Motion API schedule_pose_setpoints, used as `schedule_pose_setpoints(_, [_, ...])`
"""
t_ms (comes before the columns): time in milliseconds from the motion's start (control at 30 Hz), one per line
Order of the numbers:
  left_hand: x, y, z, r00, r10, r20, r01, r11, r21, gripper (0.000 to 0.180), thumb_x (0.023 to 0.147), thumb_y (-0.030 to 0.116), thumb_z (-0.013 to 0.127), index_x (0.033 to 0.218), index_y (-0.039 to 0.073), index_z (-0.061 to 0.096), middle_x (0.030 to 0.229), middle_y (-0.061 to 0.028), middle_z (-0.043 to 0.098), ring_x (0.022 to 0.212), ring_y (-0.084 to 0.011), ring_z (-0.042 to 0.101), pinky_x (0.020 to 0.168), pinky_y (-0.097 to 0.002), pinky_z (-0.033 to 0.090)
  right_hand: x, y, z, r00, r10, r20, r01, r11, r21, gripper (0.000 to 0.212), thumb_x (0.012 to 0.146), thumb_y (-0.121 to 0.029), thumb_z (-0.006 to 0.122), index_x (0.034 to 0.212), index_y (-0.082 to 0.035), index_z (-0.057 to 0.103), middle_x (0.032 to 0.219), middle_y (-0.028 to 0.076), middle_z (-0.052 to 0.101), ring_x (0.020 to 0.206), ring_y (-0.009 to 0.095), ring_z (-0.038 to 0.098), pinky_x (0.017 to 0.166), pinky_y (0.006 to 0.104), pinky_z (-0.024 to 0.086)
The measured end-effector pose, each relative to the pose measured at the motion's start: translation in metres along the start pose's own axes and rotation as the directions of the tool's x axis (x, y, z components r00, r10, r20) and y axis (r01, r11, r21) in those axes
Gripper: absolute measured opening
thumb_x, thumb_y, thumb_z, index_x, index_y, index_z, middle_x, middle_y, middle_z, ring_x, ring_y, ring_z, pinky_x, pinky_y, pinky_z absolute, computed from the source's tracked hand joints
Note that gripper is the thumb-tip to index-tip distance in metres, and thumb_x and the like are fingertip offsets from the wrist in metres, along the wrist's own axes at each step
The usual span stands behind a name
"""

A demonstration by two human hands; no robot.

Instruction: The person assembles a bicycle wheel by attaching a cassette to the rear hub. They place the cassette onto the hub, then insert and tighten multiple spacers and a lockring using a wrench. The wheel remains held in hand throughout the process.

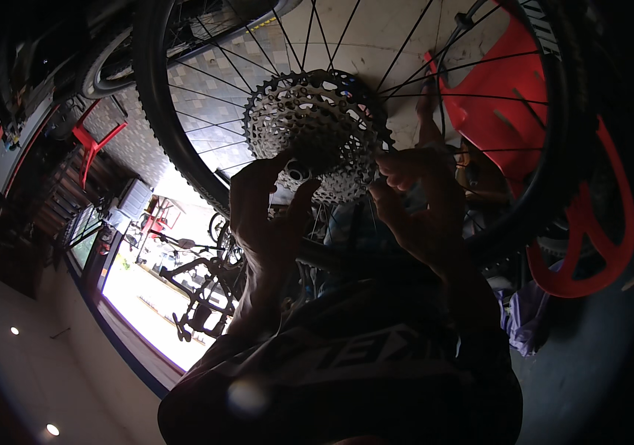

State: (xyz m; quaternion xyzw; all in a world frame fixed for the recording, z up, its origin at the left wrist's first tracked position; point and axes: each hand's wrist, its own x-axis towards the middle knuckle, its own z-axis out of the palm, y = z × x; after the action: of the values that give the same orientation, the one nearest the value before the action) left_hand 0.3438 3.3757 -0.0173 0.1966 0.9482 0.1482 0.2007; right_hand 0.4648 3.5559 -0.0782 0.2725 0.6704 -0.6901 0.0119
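Observation:
A bicycle wheel point(155, 81) with black spokes and a dark knobby tyre stands in front of me. At its middle is a large silver-grey cassette point(272, 122) with a black outer sprocket, and a round hub end point(298, 172) sticks out toward me. My left hand point(260, 204) is at the cassette's near left side, thumb and fingers apart around the hub end; contact is hard to make out in the dim light. My right hand point(424, 200) has its fingers curled together at the cassette's right edge. Whatever is between those fingertips is too dark to name.
A red plastic chair point(498, 96) lies at the right behind the spokes, with a purple cloth point(526, 315) below. At left are a red stool point(94, 137) and another wheel point(94, 74). More bicycles point(202, 289) stand by the bright doorway. A bare foot point(426, 119) shows beyond the wheel.

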Motion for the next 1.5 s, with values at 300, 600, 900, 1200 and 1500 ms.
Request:
schedule_pose_setpoints(300, [-0.014, -0.019, 0.011, 0.983, 0.105, -0.150, -0.121, 0.988, -0.099, 0.051, 0.074, 0.001, 0.092, 0.122, 0.008, 0.077, 0.113, -0.0103, 0.070, 0.103, -0.0265, 0.067, 0.087, -0.0387, 0.056, -0.002, -0.044, -0.002, 0.984, -0.176, -0.014, 0.173, 0.980, -0.102, 0.034, 0.089, 0.000, 0.078, 0.120, -0.005, 0.065, 0.095, 0.004, 0.064, 0.083, 0.011, 0.060, 0.086, 0.0309, 0.052])
schedule_pose_setpoints(600, [-0.015, -0.032, 0.017, 0.961, 0.187, -0.202, -0.233, 0.944, -0.235, 0.032, 0.082, 0.006, 0.085, 0.113, 0.005, 0.076, 0.105, -0.0121, 0.068, 0.102, -0.0335, 0.066, 0.087, -0.0440, 0.055, 0.033, -0.187, -0.073, 0.816, -0.561, -0.141, 0.460, 0.777, -0.429, 0.030, 0.092, -0.015, 0.081, 0.118, -0.007, 0.069, 0.097, 0.006, 0.069, 0.078, 0.015, 0.063, 0.069, 0.0297, 0.051])
schedule_pose_setpoints(900, [-0.017, -0.035, 0.029, 0.935, 0.152, -0.319, -0.239, 0.938, -0.252, 0.042, 0.080, 0.015, 0.088, 0.118, 0.006, 0.073, 0.112, -0.0138, 0.066, 0.106, -0.0373, 0.062, 0.095, -0.0489, 0.050, 0.172, -0.304, -0.224, 0.568, -0.717, -0.405, 0.344, 0.653, -0.674, 0.024, 0.096, -0.021, 0.073, 0.116, -0.009, 0.075, 0.103, 0.008, 0.078, 0.082, 0.017, 0.070, 0.076, 0.0327, 0.056])
schedule_pose_setpoints(1200, [-0.023, -0.027, 0.027, 0.934, 0.136, -0.330, -0.189, 0.973, -0.134, 0.040, 0.078, 0.024, 0.089, 0.114, 0.012, 0.079, 0.116, -0.0100, 0.065, 0.108, -0.0339, 0.060, 0.095, -0.0471, 0.050, 0.277, -0.289, -0.328, 0.843, -0.437, -0.314, -0.054, 0.512, -0.857, 0.029, 0.093, -0.030, 0.075, 0.116, -0.011, 0.076, 0.109, 0.011, 0.078, 0.104, 0.030, 0.073, 0.091, 0.0402, 0.056])
schedule_pose_setpoints(1500, [-0.021, -0.026, 0.019, 0.940, 0.154, -0.305, -0.209, 0.965, -0.156, 0.039, 0.077, 0.022, 0.090, 0.113, 0.011, 0.080, 0.111, -0.0115, 0.066, 0.107, -0.0343, 0.061, 0.092, -0.0462, 0.051, 0.303, -0.285, -0.310, 0.893, -0.399, -0.209, 0.033, 0.520, -0.853, 0.030, 0.094, -0.031, 0.076, 0.116, -0.011, 0.076, 0.110, 0.009, 0.078, 0.107, 0.029, 0.073, 0.091, 0.0412, 0.055])
